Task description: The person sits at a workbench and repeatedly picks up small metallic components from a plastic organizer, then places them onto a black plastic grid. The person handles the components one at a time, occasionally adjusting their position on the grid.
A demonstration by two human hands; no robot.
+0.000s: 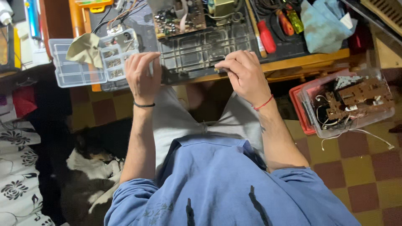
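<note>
Workbench [293, 62] edge: both hands' grips pinch the dark plastic frame [201, 52].

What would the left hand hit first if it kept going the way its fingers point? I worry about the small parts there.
Most likely the clear parts box, just past the left hand; depth is unclear, so it might pass above.

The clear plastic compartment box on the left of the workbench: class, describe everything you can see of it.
The compartment box is a shallow organiser of clear, slightly bluish plastic, lying open and flat at the bench's left edge. Its left half shows rows of dividers that look mostly bare; its right half holds small metallic parts, too small to identify. A crumpled beige cloth lies across its middle. The person's left hand is right beside its right edge; contact cannot be told.
</note>
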